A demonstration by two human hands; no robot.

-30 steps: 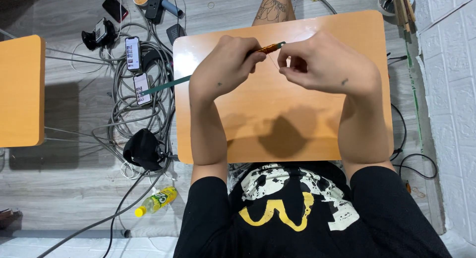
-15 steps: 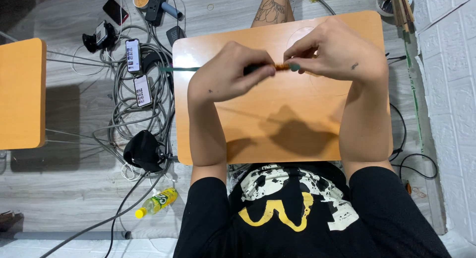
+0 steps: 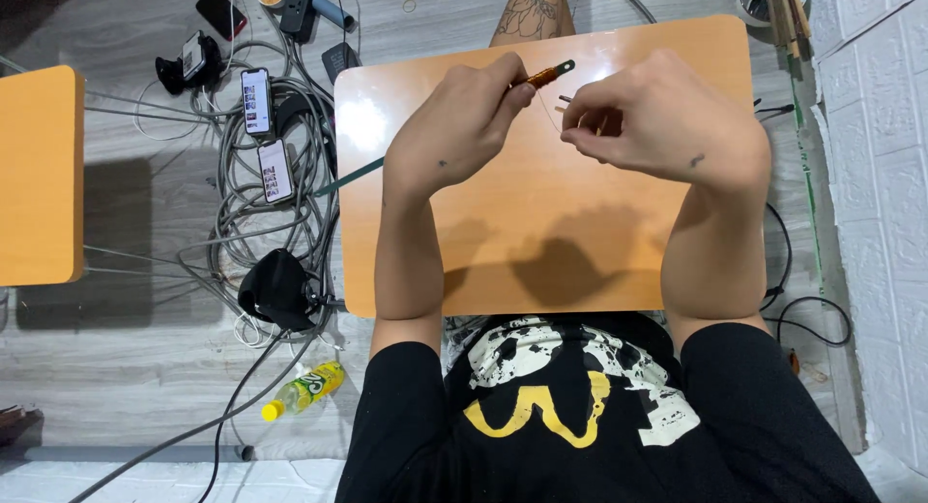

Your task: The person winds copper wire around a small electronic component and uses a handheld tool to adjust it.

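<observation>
The fingers (image 3: 517, 89) of the left hand (image 3: 454, 126) are pinching a long thin tool (image 3: 544, 75) with an orange and green tip, its green shaft trailing off over the bench (image 3: 541, 242) edge. Half a second ago both hands were meeting at the tip; now they're pulling apart, and the right hand (image 3: 667, 116) is clenching around something small I can't make out. Looks like the two pieces are getting separated, held just above the bench.
</observation>
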